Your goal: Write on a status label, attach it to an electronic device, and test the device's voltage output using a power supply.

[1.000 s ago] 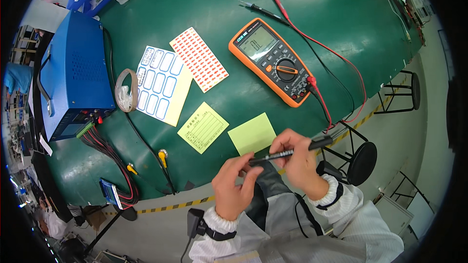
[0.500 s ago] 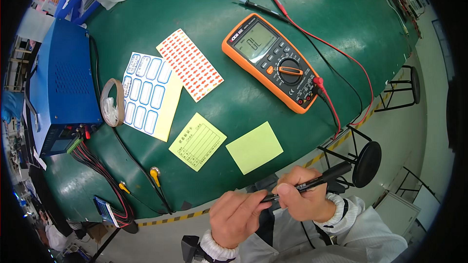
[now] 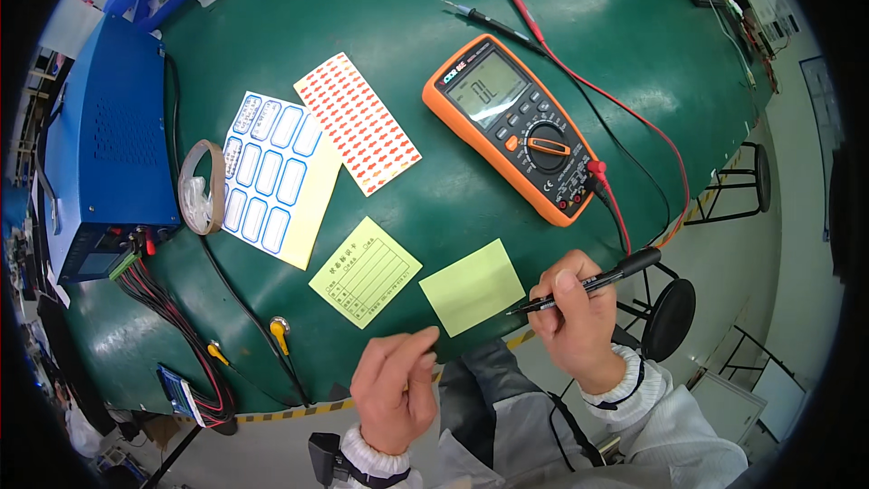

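Observation:
My right hand (image 3: 577, 330) grips a black marker pen (image 3: 599, 282), its thin tip pointing down and left, beside the right corner of a plain yellow-green paper (image 3: 472, 288). My left hand (image 3: 396, 391) is by the table's near edge with its fingers loosely bent, apart and holding nothing visible. Ahead of it lies a yellow-green printed card (image 3: 366, 273) with a table of lines. Farther off are a sheet of red arrow stickers (image 3: 358, 122) and, partly beneath it, a sheet of blue-bordered labels (image 3: 269, 172).
An orange multimeter (image 3: 498, 131) with red and black probe leads lies right of the papers. On the left stand a blue power box (image 3: 118, 127) and a tape roll (image 3: 217, 190). Cables with yellow clips (image 3: 280, 337) run toward the near edge. A black stool (image 3: 670, 319) stands at right.
My hands have parted. The right hand has moved up with the pen, toward the plain paper; the left hand has let go of the pen's tip end and moved left.

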Motion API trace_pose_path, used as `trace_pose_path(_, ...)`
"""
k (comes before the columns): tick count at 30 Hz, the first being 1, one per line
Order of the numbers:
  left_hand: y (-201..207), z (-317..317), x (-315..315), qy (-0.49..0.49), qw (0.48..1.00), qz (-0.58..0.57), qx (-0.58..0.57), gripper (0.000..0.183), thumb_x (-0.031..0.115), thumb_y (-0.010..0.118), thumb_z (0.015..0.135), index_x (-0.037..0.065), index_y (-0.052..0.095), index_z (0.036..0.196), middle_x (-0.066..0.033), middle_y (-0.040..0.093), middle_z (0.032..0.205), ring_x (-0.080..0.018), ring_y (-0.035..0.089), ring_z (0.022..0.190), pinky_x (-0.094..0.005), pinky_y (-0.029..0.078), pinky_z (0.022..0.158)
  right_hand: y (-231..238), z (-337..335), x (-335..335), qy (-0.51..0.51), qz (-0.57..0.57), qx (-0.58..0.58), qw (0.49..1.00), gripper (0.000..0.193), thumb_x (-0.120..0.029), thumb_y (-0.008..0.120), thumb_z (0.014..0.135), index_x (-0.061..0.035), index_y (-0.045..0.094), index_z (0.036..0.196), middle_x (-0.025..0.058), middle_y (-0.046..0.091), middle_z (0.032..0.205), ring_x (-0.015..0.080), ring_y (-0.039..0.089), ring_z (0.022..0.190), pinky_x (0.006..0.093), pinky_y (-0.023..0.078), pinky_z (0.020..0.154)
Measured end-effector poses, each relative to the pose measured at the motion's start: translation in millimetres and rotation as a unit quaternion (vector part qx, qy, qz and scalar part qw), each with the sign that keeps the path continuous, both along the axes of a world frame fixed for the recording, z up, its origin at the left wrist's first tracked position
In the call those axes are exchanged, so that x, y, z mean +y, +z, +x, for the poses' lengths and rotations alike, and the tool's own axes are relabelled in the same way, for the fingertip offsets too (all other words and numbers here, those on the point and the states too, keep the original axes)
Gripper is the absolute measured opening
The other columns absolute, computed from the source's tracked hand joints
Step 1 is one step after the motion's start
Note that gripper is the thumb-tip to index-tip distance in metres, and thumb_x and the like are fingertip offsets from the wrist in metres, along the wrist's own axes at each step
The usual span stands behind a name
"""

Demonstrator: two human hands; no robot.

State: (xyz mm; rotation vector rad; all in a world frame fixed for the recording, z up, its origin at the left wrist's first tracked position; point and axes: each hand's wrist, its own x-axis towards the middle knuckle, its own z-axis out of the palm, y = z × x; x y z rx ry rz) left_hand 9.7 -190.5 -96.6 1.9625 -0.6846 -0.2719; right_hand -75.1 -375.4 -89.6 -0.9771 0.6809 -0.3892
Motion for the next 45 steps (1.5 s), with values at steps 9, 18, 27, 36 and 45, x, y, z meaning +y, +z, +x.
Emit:
trace_pose_path(9,-24,10,-1,-0.004,0.994,0.086,-0.063,0.032,-0.003,0.057,0.076,0.005,0.07,0.105,-0.0067,0.055,0.075,-0.0242,0.053,0.063,-0.0354,0.044,0.06,-14,8,9,0.052,-0.18,0.007,0.982,0.02,-0.017,0.061,0.097,0.0,0.057,0.088,0.0035,0.058,0.066,0.0055,0.051,0.053,0.023,0.041,0.047)
trace_pose_path(18,-28,6,-13,-0.04,0.96,0.214,-0.173,0.046,0.027,0.08,0.075,0.012,0.071,0.117,0.0003,0.041,0.07,-0.0183,0.041,0.061,-0.0347,0.032,0.058,-30,26,-4,0.175,-0.336,0.015,0.925,0.029,-0.026,0.055,0.1,0.0008,0.055,0.089,0.0053,0.06,0.067,0.0065,0.053,0.051,0.0229,0.041,0.046)
trace_pose_path(27,-31,7,-14,-0.02,0.961,0.193,-0.195,0.048,0.035,0.082,0.073,0.015,0.073,0.116,0.0017,0.037,0.066,-0.0168,0.039,0.056,-0.0335,0.029,0.055,-21,22,3,0.175,-0.413,-0.06,0.892,0.014,-0.005,0.07,0.08,0.0001,0.061,0.09,0.0081,0.063,0.069,0.0192,0.057,0.05,0.0289,0.044,0.045)
trace_pose_path(36,-33,6,-12,-0.023,0.96,0.199,-0.196,0.049,0.035,0.081,0.072,0.015,0.073,0.116,0.0013,0.035,0.066,-0.0167,0.038,0.056,-0.0336,0.028,0.054,-36,17,6,0.21,-0.518,-0.058,0.827,0.022,0.001,0.072,0.074,-0.0012,0.061,0.093,0.0076,0.061,0.071,0.0215,0.06,0.052,0.0296,0.047,0.046)
trace_pose_path(45,-31,9,-11,-0.021,0.962,0.2,-0.183,0.051,0.035,0.08,0.072,0.015,0.072,0.118,0.0011,0.035,0.066,-0.0166,0.037,0.056,-0.0332,0.03,0.055,-37,19,7,0.234,-0.53,-0.054,0.813,0.025,-0.002,0.076,0.074,-0.0008,0.061,0.094,0.0094,0.063,0.076,0.0229,0.062,0.055,0.0307,0.05,0.049)
